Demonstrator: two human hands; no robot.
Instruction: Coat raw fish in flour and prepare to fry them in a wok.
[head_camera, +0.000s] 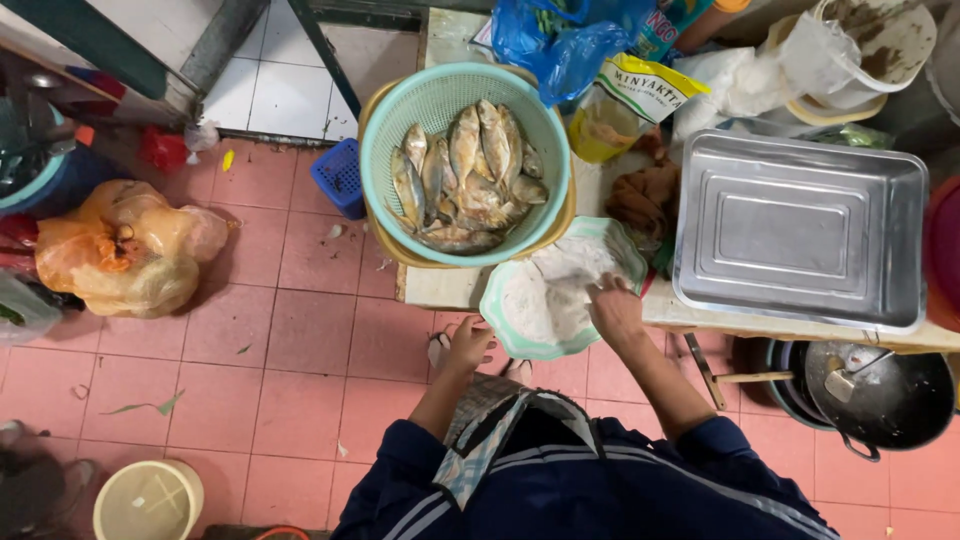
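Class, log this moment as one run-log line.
right hand: in flour on plate | left hand: near plate rim | fish basket: untouched

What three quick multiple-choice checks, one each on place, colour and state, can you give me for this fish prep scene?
1. Where do the fish lie?
A. in the metal tray
B. in the round basket
C. on the floor

2. What colour is the basket?
A. pale green
B. red
C. black

3. What is the state of the metal tray?
A. full of fish
B. empty
C. covered

Answers:
1 B, the fish are piled inside the basket.
2 A, its mesh wall is pale green.
3 B, only bare metal shows.
The right hand rests in the plate of white flour.
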